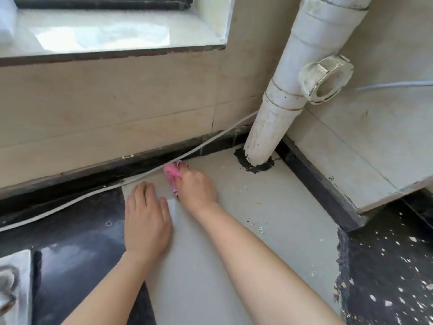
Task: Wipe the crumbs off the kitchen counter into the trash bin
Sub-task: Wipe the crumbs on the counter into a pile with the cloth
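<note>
My right hand (pixel 195 185) presses a pink cloth (pixel 172 173) onto the grey counter panel (pixel 281 219), close to the back wall and the white cable (pixel 70 202). My left hand (pixel 146 221) lies flat with fingers together on the panel's left edge, beside the right hand, holding nothing. Pale crumbs (pixel 260 228) are scattered on the grey panel to the right of my right forearm. More white specks (pixel 398 277) dot the dark counter at the lower right. No trash bin is in view.
A thick white drain pipe (pixel 276 109) comes down into the counter at the back right corner, ringed by black sealant. A dark glossy counter (pixel 77 249) lies left. A window sill (pixel 105 36) runs above the tiled wall. A metal object (pixel 9 289) sits at the lower left edge.
</note>
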